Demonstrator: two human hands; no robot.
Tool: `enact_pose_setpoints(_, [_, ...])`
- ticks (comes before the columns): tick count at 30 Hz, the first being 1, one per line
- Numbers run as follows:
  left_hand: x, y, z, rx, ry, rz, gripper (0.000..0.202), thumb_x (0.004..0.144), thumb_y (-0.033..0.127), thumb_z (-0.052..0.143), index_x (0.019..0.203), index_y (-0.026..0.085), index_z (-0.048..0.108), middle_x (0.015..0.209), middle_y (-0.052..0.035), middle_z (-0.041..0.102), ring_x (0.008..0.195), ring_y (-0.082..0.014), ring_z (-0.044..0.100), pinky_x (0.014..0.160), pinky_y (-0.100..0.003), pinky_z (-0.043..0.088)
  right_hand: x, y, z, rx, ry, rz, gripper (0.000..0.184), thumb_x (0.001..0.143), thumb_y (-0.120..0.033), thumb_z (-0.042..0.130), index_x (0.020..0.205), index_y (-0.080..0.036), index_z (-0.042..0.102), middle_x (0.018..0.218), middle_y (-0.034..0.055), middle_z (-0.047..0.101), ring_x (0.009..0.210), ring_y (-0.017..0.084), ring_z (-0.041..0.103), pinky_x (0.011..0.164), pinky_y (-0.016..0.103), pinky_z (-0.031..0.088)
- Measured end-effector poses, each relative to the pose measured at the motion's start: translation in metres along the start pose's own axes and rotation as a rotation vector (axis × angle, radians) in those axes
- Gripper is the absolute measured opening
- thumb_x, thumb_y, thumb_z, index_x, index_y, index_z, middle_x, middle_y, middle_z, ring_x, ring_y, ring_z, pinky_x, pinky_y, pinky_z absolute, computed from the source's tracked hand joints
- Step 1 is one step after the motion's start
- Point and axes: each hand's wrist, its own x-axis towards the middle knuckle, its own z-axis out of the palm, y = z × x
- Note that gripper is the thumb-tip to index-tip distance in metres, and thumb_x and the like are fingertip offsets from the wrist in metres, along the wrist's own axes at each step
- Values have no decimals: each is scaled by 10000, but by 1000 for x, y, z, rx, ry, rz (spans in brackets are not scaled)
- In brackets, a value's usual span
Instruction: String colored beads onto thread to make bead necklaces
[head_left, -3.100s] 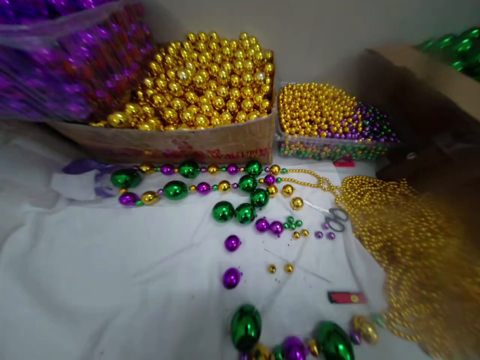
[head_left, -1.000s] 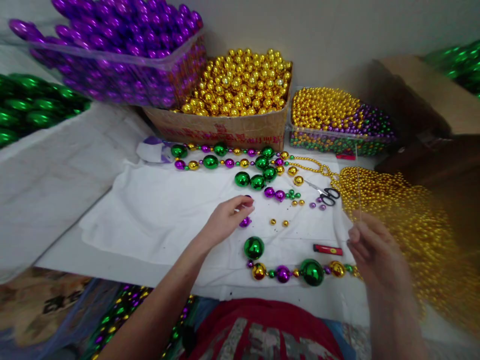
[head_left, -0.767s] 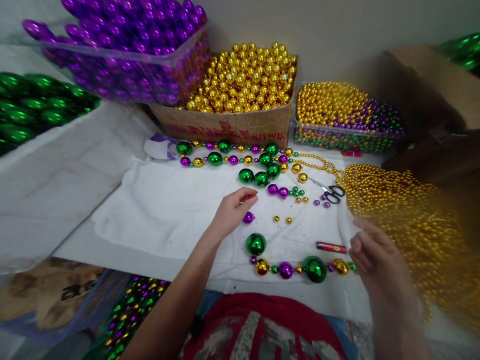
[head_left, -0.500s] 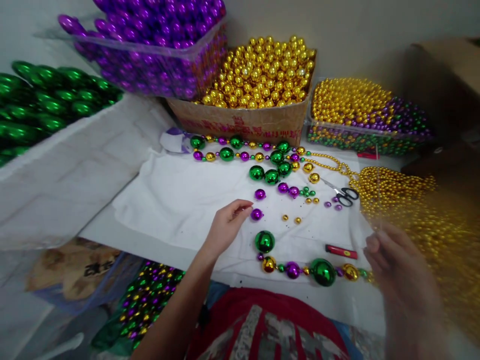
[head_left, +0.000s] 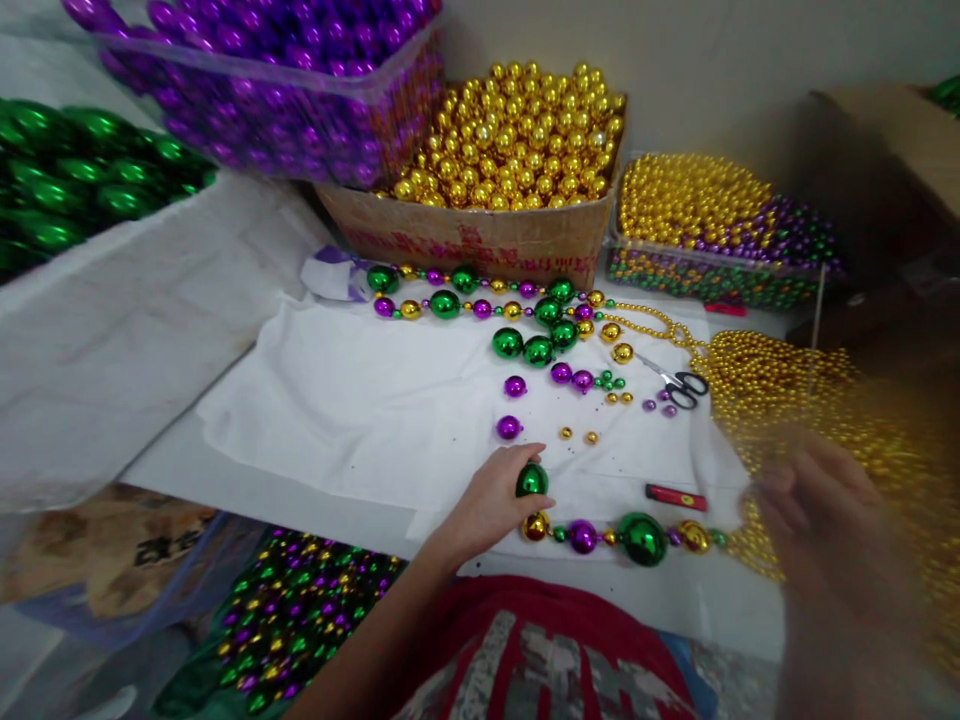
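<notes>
My left hand (head_left: 495, 505) is closed around a large green bead (head_left: 532, 480) on the white cloth (head_left: 337, 410), at the end of a part-strung row of gold, purple and green beads (head_left: 622, 535). My right hand (head_left: 817, 510) is raised at the right, blurred, with fingers pinched on a thin clear stringing needle or thread (head_left: 814, 330) that rises above it. Two loose purple beads (head_left: 508, 427) lie just beyond my left hand.
A finished bead strand (head_left: 480, 300), scissors (head_left: 682, 385) and a red lighter (head_left: 675, 496) lie on the cloth. Behind stand a box of gold balls (head_left: 510, 140), a purple bead tub (head_left: 285, 90), green balls (head_left: 67, 180), mixed small beads (head_left: 712, 220). A gold strand pile (head_left: 825, 400) sits right.
My left hand left the purple beads, came toward me and closed on the green bead. My right hand drifted right and down, growing more blurred.
</notes>
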Motion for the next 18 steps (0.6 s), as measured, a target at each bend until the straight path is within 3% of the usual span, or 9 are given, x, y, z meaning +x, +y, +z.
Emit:
enact_pose_setpoints(6, [0,-3,-4,-70,-9,-59,726,671,298,731,1324,213,427,1161,-51,592,1054,-230,545,949,-349,401,1,5,-4,20,42,59,243,745,-184,679,987,-191,660,613,-18,536,455,48,342,392,134,302])
enact_pose_setpoints(12, [0,-1,-6,-89,-1,-97,746,681,289,719,1352,210,403,1187,-68,585,1077,-233,542,965,-354,398,4,4,13,38,39,93,272,701,-217,726,966,-192,667,585,-20,532,464,48,384,399,127,333])
enact_pose_setpoints(15, [-1,3,-13,-94,7,-106,646,733,341,678,1322,205,448,1233,-85,571,1115,-236,530,976,-350,396,5,6,13,4,35,105,308,691,-270,747,983,-209,671,599,-19,532,478,56,414,392,130,354])
enact_pose_setpoints(18, [0,11,-30,-104,57,-111,492,809,397,592,1253,198,522,1232,-85,577,1099,-222,538,945,-324,418,8,16,-2,-61,14,138,375,653,-341,771,998,-232,674,661,9,576,562,120,521,438,198,455])
